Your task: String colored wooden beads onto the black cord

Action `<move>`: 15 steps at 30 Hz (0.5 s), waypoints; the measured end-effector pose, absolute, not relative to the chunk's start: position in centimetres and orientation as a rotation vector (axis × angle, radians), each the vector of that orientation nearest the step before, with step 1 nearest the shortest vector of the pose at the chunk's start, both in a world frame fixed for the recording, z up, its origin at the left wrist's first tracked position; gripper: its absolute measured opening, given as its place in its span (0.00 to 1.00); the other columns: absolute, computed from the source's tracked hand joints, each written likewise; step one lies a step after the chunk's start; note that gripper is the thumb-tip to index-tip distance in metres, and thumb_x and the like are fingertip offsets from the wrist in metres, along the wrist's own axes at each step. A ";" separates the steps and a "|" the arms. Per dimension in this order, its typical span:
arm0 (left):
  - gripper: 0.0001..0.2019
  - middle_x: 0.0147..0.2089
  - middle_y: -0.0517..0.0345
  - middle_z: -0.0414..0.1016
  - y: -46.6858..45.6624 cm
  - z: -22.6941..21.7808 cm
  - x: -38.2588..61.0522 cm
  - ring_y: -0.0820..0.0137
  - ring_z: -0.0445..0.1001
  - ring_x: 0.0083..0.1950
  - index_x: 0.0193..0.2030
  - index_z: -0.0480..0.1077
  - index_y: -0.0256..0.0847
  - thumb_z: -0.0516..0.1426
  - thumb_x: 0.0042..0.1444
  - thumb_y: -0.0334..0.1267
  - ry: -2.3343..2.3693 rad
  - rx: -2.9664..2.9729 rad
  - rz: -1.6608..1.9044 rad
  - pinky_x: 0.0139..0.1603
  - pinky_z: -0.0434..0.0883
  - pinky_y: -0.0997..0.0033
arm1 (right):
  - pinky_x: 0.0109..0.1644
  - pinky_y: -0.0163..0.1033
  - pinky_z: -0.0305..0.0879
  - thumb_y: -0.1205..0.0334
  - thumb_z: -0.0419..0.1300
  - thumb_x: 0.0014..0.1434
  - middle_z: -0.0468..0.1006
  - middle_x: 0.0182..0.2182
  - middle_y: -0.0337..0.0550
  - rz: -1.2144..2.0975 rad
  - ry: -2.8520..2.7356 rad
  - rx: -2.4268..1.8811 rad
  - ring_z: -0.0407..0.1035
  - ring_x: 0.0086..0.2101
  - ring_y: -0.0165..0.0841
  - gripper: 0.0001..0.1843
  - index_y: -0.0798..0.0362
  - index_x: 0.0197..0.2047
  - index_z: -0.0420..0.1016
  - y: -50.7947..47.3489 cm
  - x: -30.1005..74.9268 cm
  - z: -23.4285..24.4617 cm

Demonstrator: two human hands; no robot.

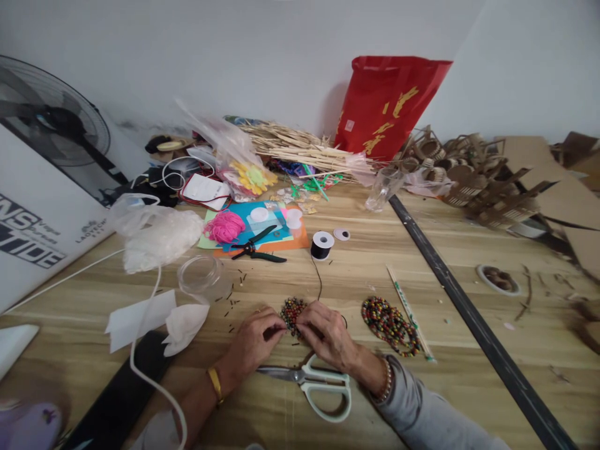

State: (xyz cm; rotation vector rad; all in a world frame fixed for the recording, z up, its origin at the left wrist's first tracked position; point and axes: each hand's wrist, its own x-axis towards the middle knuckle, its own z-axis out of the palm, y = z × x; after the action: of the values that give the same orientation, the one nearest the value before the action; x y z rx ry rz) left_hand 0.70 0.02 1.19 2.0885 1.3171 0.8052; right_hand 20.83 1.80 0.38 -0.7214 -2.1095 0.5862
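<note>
Wood-grain table (469, 387) against a white wall, viewed from the head camera; clock positions are reckoned from the two hands, with 12 o'clock pointing away from the person.

A small multicoloured beaded piece (292, 312) was held low over the table, directly in front of the person. It was pinched from 9 o'clock by the left hand (253, 340) and from 3 o'clock by the right hand (328, 334). The fingers of both hands were closed together on its edges, with the fingertips nearly meeting. A black cord (319, 281) was seen running from the piece toward 12 o'clock, up to a spool (322, 244).

A larger beaded ring (390, 325) lay near at 3 o'clock, with a thin printed stick (407, 309) just beside it. White-handled scissors (319, 384) lay at 6 o'clock, beneath the wrists. An empty glass jar (201, 278) stood at 10 o'clock. Black pliers (257, 249) and pink yarn (225, 226) were set on coloured sheets at 11 o'clock. A red bag (389, 103) leaned on the wall at 1 o'clock.

The step in hand was judged to be close work on the beads of the small piece, at or near the cord's entry. Whether a bead was being threaded or a knot drawn could not be told. Further handling was judged to call for a steady two-sided pinch and slack kept in the cord.
</note>
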 end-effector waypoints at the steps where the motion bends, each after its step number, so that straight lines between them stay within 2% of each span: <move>1: 0.06 0.30 0.55 0.76 0.0 1.2 0.7 0.68 0.75 0.34 0.29 0.74 0.37 0.58 0.52 0.25 1.317 2.096 0.798 0.37 0.71 0.71 | 0.36 0.36 0.64 0.67 0.53 0.66 0.73 0.30 0.44 0.586 -2.109 -0.719 0.68 0.33 0.34 0.06 0.52 0.37 0.70 1.8 20.9 0.3; 15: 0.06 0.30 0.56 0.74 0.1 1.3 0.6 0.68 0.73 0.33 0.30 0.71 0.38 0.56 0.51 0.25 1.328 2.118 0.800 0.36 0.71 0.72 | 0.35 0.37 0.64 0.67 0.52 0.66 0.73 0.30 0.44 0.588 -2.106 -0.733 0.67 0.32 0.34 0.06 0.52 0.37 0.70 1.9 21.1 0.5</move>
State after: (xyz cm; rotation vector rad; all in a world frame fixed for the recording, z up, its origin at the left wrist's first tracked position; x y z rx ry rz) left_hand 0.58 0.14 1.26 2.1180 1.3279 0.8004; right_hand 21.06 1.90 0.53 -0.7335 -2.1061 0.5881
